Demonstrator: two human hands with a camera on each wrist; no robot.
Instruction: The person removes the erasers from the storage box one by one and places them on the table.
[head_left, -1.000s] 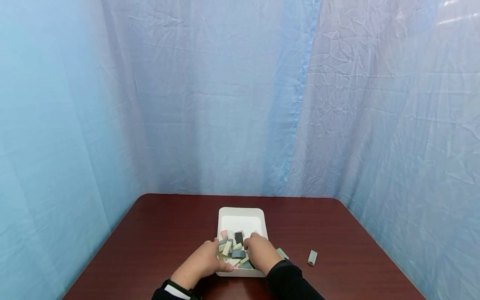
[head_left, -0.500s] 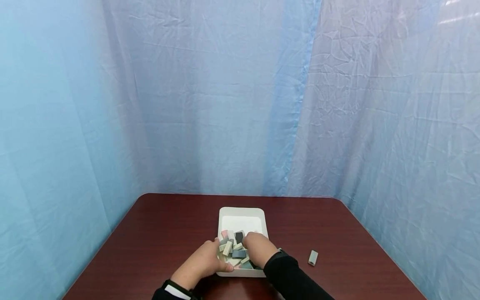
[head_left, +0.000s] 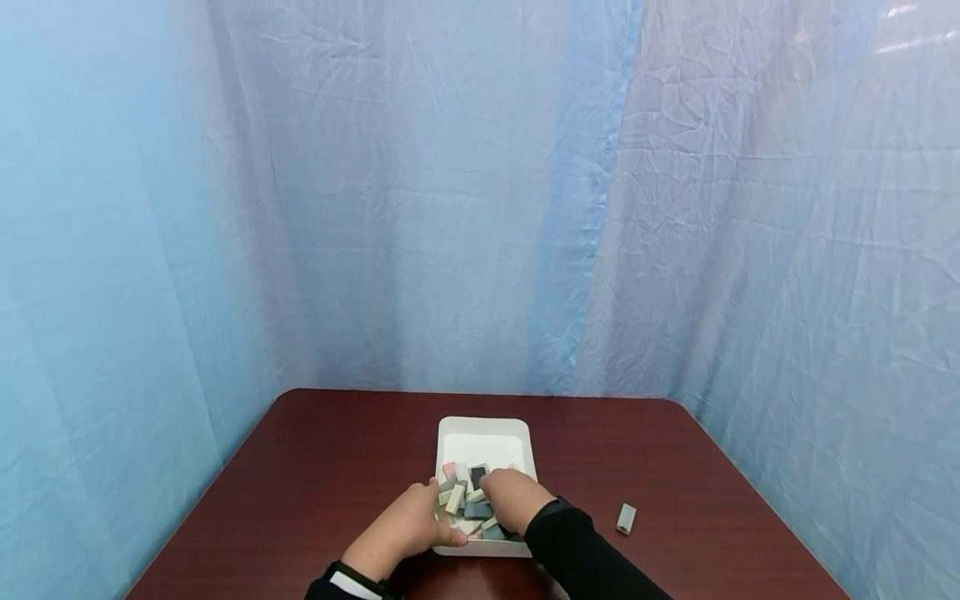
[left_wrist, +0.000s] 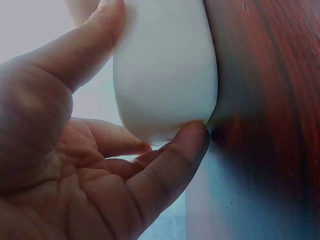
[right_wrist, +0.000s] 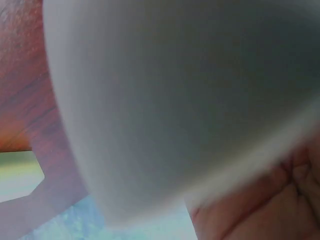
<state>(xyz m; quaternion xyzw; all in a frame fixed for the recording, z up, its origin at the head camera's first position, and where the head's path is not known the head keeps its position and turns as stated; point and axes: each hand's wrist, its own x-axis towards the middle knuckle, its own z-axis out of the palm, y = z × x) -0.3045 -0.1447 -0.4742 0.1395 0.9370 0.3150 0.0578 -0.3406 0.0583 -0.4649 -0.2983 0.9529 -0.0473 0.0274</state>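
My left hand [head_left: 407, 523] grips the near left corner of a white tray [head_left: 483, 427], thumb at the front and fingers along the side. In the left wrist view, the left hand [left_wrist: 100, 175] has its thumb and fingertips against the white tray's wall [left_wrist: 167, 65]. Small rectangular blocks [head_left: 454, 498] in cream, grey, pink and black lie heaped in the tray's nearer half. My right hand [head_left: 516, 500] reaches over the right rim into the heap beside a black block [head_left: 478, 477]. Its fingertips are hidden, so I cannot tell whether they pinch a block. The right palm [right_wrist: 260, 212] shows beyond the blurred tray wall.
A single grey-green block [head_left: 626, 518] lies on the dark red-brown table [head_left: 337, 450] to the right of the tray. In the right wrist view, a pale green block [right_wrist: 20, 175] rests outside the tray. Blue curtains [head_left: 480, 208] hang around the table.
My right hand has shifted slightly left and inward over the heap, and its sleeve now covers the green block beside the tray. The left hand keeps its hold on the tray.
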